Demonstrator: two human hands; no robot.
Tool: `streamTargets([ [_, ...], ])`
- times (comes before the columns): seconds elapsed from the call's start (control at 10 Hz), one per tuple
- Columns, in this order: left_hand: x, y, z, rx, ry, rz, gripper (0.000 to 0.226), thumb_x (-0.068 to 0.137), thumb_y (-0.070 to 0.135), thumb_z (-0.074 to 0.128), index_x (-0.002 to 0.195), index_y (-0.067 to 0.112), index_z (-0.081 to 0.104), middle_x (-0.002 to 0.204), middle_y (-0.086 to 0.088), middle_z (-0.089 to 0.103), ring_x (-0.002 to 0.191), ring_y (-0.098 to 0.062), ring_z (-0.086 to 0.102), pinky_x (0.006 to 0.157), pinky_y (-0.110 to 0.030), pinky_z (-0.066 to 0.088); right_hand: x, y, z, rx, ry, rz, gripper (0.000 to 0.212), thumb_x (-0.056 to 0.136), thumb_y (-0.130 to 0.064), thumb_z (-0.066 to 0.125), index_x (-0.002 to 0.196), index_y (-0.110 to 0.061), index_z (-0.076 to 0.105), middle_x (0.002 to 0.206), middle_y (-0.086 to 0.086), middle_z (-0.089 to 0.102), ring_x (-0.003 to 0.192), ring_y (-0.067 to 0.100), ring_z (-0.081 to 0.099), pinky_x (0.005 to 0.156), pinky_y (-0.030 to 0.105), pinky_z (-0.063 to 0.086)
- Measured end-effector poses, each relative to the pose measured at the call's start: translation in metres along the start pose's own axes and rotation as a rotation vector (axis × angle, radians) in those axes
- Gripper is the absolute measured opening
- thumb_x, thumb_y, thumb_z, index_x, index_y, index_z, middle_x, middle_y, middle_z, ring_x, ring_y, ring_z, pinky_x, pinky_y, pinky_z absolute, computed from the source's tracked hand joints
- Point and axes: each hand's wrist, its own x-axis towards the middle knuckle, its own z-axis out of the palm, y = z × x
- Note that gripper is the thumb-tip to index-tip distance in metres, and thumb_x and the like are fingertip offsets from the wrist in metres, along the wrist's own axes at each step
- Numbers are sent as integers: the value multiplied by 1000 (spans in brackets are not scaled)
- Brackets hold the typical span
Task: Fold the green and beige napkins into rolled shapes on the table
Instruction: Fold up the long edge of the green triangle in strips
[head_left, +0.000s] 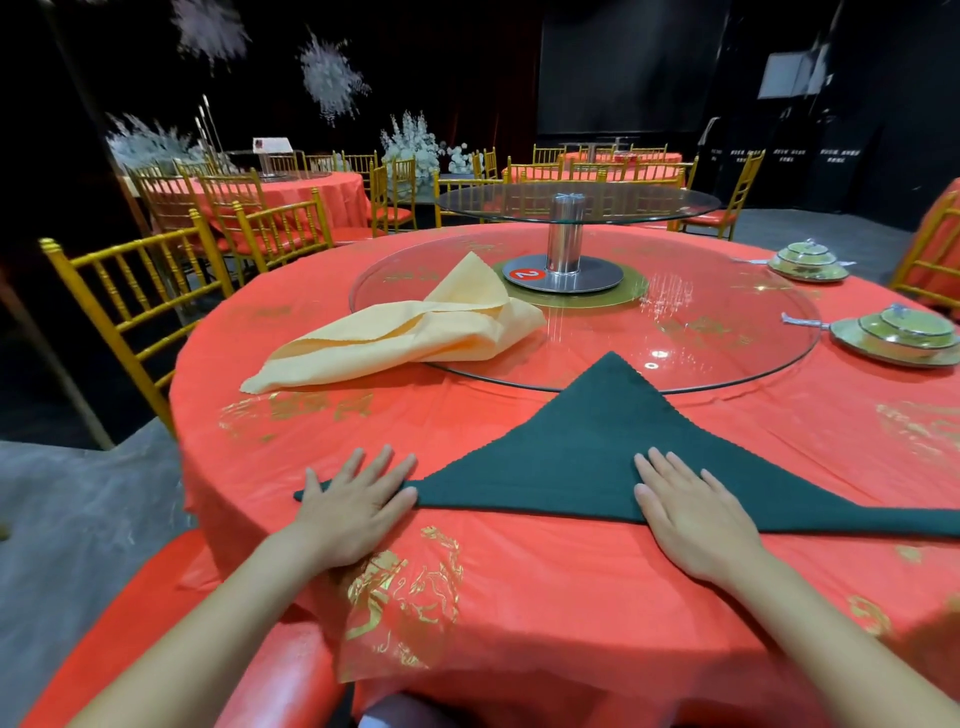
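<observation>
Along the frame's bottom, a round tabletop (545, 582) in red, gold-printed cloth carries one green napkin (597, 452), a flat triangle. Two hands press its near edge, left hand (358, 506) and right hand (691, 512), fingers (670, 470) straight, gripping nothing. Up-left lies one bunched beige napkin (410, 332), partly on a glass turntable (727, 343). Two green dish sets (808, 260) sit right. Gold chairs (130, 291) and two red tables (311, 192) fill the dark hall behind.

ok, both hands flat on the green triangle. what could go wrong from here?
The green napkin tip overlaps the glass turntable rim; the roll may catch there.
The right hand sits inboard of the napkin's right corner, so that end may roll skewed.
The tablecloth could bunch under the left hand.
</observation>
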Motion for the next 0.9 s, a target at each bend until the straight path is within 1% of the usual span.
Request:
streamTargets([
  [0.1, -1, -3, -2, -5, -23, -42, 54, 95, 59, 11, 145, 47, -4, 157, 12, -10, 145, -20, -12, 108, -66, -7, -1, 0, 0, -1, 2, 0, 52, 100, -40, 12, 150, -25, 10, 158, -8, 4, 145, 8, 0, 118, 33, 5],
  [0.2, 1, 18, -7, 23, 35, -60, 59, 94, 60, 9, 148, 40, -2, 158, 9, -9, 145, -22, -11, 105, -66, -13, 0, -1, 0, 11, 3, 2, 52, 100, -40, 12, 150, -24, 10, 158, -7, 4, 145, 8, 0, 118, 33, 5],
  [0.3, 1, 50, -9, 64, 143, 52, 66, 91, 63, 10, 150, 32, 4, 158, 6, -3, 146, -20, -5, 108, -63, -8, 0, -1, 1, 18, 13, 2, 52, 100, -40, 12, 150, -24, 11, 158, -7, 4, 145, 8, 1, 118, 34, 5],
  [0.4, -4, 105, -7, 4, 284, 382, 73, 83, 59, 15, 144, 23, 31, 154, 1, 26, 143, -17, 21, 114, -43, 18, -1, -2, 1, 36, 25, 0, 53, 100, -40, 13, 150, -24, 12, 158, -6, 6, 145, 9, 2, 118, 34, 5],
  [0.5, -1, 130, -4, -29, 322, 485, 50, 94, 47, 33, 136, 22, 45, 142, 4, 44, 133, -15, 37, 105, -32, 34, -1, -2, 1, 44, 28, -5, 53, 100, -40, 14, 150, -24, 12, 158, -6, 6, 145, 9, 2, 118, 34, 4],
  [0.6, 8, 140, 3, 36, 355, 514, 42, 94, 47, 33, 119, 23, 58, 124, 9, 56, 115, -15, 49, 90, -33, 44, 0, 0, 2, 53, 43, -18, 54, 100, -43, 15, 150, -23, 11, 158, -5, 6, 145, 8, 1, 118, 33, 4],
  [0.7, 12, 139, 5, 19, 367, 529, 56, 86, 52, 22, 110, 23, 64, 114, 10, 62, 107, -16, 54, 83, -34, 48, -3, 2, 3, 131, 102, -61, 57, 98, -48, 16, 150, -25, 14, 158, -6, 9, 145, 7, 4, 117, 31, 5],
  [0.8, 17, 136, 8, 27, 412, 566, 49, 82, 47, 29, 87, 22, 71, 88, 11, 69, 86, -15, 62, 64, -29, 54, -13, 9, 0, 273, 239, -186, 64, 86, -60, 19, 140, -31, 41, 151, -9, 30, 141, 8, 24, 109, 27, 20],
  [0.9, 19, 135, 9, 68, 448, 566, 39, 82, 43, 36, 78, 25, 71, 75, 13, 68, 73, -12, 63, 54, -23, 52, -20, 21, 2, 203, 346, -275, 54, 85, -57, 33, 120, -29, 63, 137, -6, 51, 128, 12, 45, 99, 33, 38],
])
